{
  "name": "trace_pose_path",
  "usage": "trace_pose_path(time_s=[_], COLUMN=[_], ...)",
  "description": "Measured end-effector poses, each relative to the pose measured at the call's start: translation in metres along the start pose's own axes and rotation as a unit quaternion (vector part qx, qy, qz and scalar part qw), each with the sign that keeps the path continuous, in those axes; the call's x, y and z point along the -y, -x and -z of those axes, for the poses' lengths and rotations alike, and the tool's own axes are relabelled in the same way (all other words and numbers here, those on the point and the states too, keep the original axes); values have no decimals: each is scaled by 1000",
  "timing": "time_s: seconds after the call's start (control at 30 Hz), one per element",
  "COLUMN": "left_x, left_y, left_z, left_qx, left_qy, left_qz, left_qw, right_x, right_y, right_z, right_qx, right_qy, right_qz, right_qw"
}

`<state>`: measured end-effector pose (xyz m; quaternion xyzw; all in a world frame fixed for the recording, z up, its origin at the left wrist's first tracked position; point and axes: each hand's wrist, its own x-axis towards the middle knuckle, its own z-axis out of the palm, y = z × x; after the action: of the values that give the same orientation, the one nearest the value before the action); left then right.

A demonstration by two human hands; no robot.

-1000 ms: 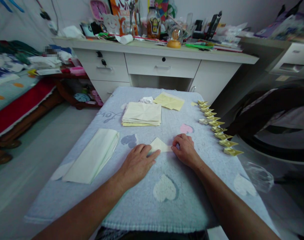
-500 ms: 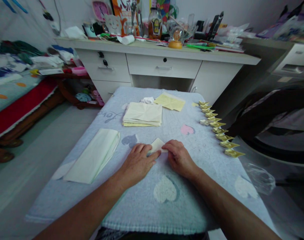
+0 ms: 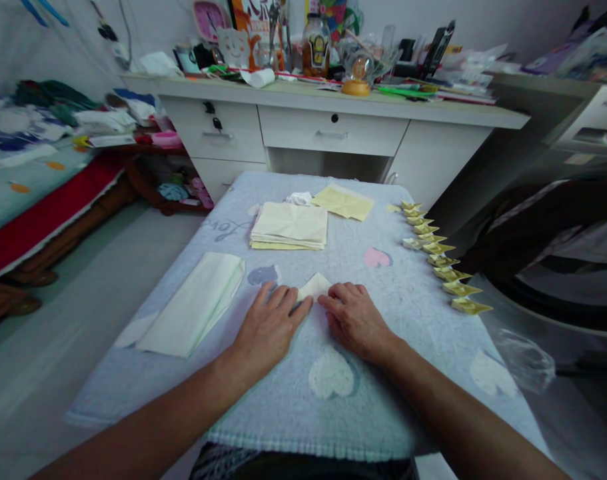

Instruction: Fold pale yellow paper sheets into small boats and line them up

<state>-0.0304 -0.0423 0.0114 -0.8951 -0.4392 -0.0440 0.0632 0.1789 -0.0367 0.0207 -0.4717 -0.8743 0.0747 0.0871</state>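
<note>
A small piece of pale folded paper [image 3: 315,285] lies on the cloth-covered table, its pointed top facing away from me. My left hand [image 3: 272,321] rests flat at its left side, fingers spread, with the index finger and thumb by the paper's edge. On the right, my right hand [image 3: 357,319] has its fingers curled in, and its thumb and index finger press at the paper's lower right edge. The fingers of both hands hide the paper's lower corners.
Beyond the hands sits a stack of creased paper sheets [image 3: 289,225], with a yellow sheet [image 3: 344,202] behind it. Folded white paper [image 3: 196,303] lies at left. Several small folded paper shapes [image 3: 446,274] line the right edge. A desk [image 3: 333,130] stands beyond.
My right hand's fingertips have slid left along the paper's lower edge. My left hand's fingers have spread and shifted slightly left. The whole view has shifted slightly.
</note>
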Motion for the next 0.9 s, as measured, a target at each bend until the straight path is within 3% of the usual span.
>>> trace_pose_path(time_s=[0.37,0.57,0.67,0.73,0.9], left_x=[19,9,0,-4,-7], left_y=[17,10,3,0,-3], left_z=[14,19,9,-1,-12], left_qx=[30,-11,-50,-37,3], left_qy=[-23,-45,-6,23,50], left_qz=[23,87,26,-17,-14], left_qw=[999,995,998,999,999], right_x=[12,15,16,16,14], right_y=[3,2,1,1,4], right_z=[-4,-5,-3,-2,2], right_qx=[27,22,21,23,30], right_qy=[62,73,71,68,52], right_qz=[-9,-16,-16,-16,-17], right_qw=[998,997,997,997,998])
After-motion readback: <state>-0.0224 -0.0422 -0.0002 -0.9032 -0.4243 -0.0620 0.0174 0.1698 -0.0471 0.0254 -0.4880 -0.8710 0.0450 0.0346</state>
